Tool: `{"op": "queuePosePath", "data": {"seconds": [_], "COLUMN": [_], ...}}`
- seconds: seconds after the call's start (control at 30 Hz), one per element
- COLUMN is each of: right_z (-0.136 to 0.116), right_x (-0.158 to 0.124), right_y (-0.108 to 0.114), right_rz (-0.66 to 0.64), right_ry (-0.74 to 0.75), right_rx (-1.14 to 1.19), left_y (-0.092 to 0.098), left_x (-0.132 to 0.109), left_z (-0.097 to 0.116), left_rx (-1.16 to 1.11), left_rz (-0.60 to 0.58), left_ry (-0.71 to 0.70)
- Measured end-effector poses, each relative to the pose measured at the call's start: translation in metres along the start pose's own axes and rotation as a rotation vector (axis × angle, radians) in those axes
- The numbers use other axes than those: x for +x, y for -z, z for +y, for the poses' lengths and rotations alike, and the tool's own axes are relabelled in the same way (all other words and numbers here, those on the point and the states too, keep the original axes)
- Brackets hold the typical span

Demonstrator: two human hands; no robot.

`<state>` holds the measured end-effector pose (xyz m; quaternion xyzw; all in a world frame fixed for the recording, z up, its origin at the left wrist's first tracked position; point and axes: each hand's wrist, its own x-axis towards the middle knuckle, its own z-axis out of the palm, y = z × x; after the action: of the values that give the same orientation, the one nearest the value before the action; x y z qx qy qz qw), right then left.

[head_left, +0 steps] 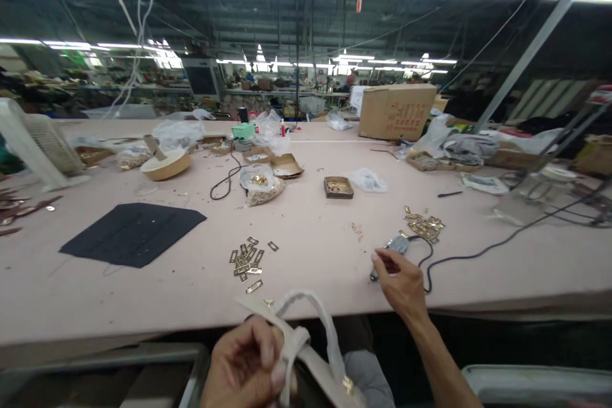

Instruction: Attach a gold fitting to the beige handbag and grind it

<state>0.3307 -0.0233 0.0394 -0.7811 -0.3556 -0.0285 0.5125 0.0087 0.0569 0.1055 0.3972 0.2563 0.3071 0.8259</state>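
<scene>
My left hand is closed on the edge of a cream-coloured handbag at the bottom centre. The bag's looped handle has a clear plastic wrap, and a gold fitting shows low on it. Over the table's right front, my right hand has thumb and forefinger drawn together in a pinch. Anything between those fingertips is too small or hidden to make out. Just behind them lies a grey corded hand tool, perhaps an electric screwdriver, partly covered by the fingers. Gold rectangular metal plates lie in a loose pile beyond the bag.
More gold fittings are heaped at the right by the black cord. A small box of tiny parts and a bag of hardware stand mid-table. A black sheet lies left; a carton is at the back.
</scene>
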Motion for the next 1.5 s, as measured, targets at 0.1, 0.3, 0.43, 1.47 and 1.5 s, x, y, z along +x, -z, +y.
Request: {"op": "queuePosePath", "data": {"seconds": [0.1,0.3,0.43,1.47,1.5], "right_z": [0.028,0.054,0.069,0.009,0.015], "right_x": [0.005,0.002,-0.004,0.142,0.135], "right_y": [0.025,0.010,-0.008,-0.074,-0.049], "right_rz": [0.049,-0.072,-0.145,-0.380,-0.388], "right_ry": [0.021,0.420,0.444,0.179,0.233], "right_rx": [-0.091,-0.356,-0.437,-0.103,-0.170], "left_y": [-0.033,-0.073,-0.067,0.018,0.020], "left_x": [0.045,0.154,0.226,0.359,0.361], "left_z": [0.042,0.081,0.064,-0.010,-0.012], "left_rx": [-0.040,0.022,0.049,0.233,0.241], "left_rz": [-0.020,-0.029,0.027,0.137,0.137], "left_ry": [-0.109,-0.377,-0.397,-0.355,-0.355]}}
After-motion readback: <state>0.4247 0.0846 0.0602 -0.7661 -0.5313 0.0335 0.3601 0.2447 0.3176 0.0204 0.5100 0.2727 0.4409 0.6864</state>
